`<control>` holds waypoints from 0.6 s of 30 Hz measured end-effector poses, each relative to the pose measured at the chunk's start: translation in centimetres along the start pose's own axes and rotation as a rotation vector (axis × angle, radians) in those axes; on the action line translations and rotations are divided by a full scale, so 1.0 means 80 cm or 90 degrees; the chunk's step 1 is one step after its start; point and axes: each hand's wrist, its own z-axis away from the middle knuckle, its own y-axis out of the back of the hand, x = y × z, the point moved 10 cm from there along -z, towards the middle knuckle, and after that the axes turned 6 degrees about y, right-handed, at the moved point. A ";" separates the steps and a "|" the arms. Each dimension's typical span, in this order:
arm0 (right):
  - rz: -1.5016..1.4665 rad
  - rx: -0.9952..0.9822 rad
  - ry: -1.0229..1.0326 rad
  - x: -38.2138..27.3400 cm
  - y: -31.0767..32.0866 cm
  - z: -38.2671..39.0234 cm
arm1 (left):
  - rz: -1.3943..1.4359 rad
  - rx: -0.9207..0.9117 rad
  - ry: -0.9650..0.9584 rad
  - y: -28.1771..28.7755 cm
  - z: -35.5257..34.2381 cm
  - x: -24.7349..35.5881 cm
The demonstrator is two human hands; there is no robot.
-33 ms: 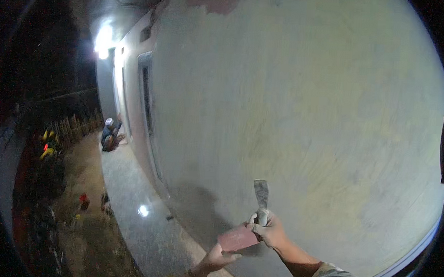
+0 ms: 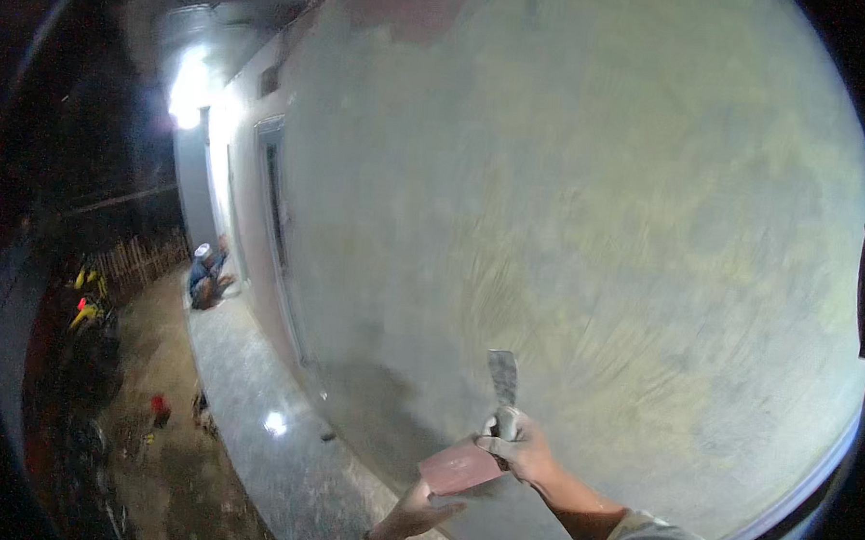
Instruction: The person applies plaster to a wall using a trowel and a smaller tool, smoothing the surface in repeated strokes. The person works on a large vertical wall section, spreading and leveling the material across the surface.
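My right hand (image 2: 526, 453) is closed round the handle of a putty knife (image 2: 504, 377), whose flat grey blade points up. In my left hand (image 2: 420, 511) is a flat, reddish-pink rectangular sheet (image 2: 460, 468) that looks like sandpaper, gripped at its near left corner with the thumb stretched under it. The sheet's right end meets the fingers of my right hand; whether those fingers also pinch it I cannot tell. Both hands are close together in front of a large plastered wall (image 2: 588, 238) with streaky grey and yellowish patches.
Along the wall's foot runs a pale, shiny walkway (image 2: 244, 378). A person (image 2: 206, 278) crouches by the wall at its far end, under a bright lamp (image 2: 189, 90). A framed opening (image 2: 274, 186) breaks the wall. Left lie bare ground (image 2: 159, 355) and a yellow motorcycle (image 2: 90, 298).
The view has shifted slightly, so the lamp and the crouching person sit a little further left and lower. Both hands keep their hold, with the sheet and putty knife nearly where they were.
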 end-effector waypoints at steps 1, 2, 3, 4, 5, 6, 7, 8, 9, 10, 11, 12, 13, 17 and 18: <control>-0.011 0.040 -0.030 -0.015 -0.005 -0.026 | -0.089 -0.005 -0.046 0.026 -0.013 0.040; -0.038 0.061 -0.005 -0.038 -0.012 -0.049 | -0.176 -0.003 -0.093 0.049 -0.021 0.078; -0.003 0.064 0.003 -0.057 -0.021 -0.066 | -0.201 -0.017 -0.111 0.066 -0.032 0.108; -0.046 0.097 -0.040 -0.063 -0.024 -0.076 | -0.201 -0.041 -0.117 0.078 -0.042 0.135; -0.093 0.119 -0.063 -0.071 -0.029 -0.082 | -0.190 -0.066 -0.117 0.082 -0.051 0.157; -0.130 0.149 -0.108 -0.073 -0.031 -0.085 | -0.175 -0.092 -0.124 0.088 -0.062 0.182; -0.129 0.158 -0.100 -0.085 -0.033 -0.088 | -0.158 -0.119 -0.122 0.088 -0.074 0.203; -0.194 0.149 -0.033 -0.106 -0.038 -0.092 | -0.142 -0.142 -0.123 0.086 -0.084 0.222; -0.248 0.149 -0.002 -0.119 -0.040 -0.093 | -0.125 -0.162 -0.125 0.082 -0.093 0.240; -0.291 0.135 0.008 -0.128 -0.045 -0.092 | -0.105 -0.185 -0.130 0.078 -0.099 0.258; -0.298 0.164 0.031 -0.136 -0.041 -0.088 | -0.081 -0.205 -0.141 0.071 -0.103 0.273; -0.288 0.176 0.048 -0.142 -0.040 -0.084 | -0.047 -0.223 -0.159 0.062 -0.105 0.286; -0.293 0.202 0.073 -0.148 -0.038 -0.078 | -0.011 -0.235 -0.178 0.056 -0.102 0.297; -0.206 0.250 0.071 -0.148 -0.055 -0.063 | 0.129 -0.219 -0.265 0.050 -0.090 0.324; -0.223 0.232 0.079 -0.149 -0.067 -0.064 | 0.159 -0.206 -0.284 0.058 -0.090 0.328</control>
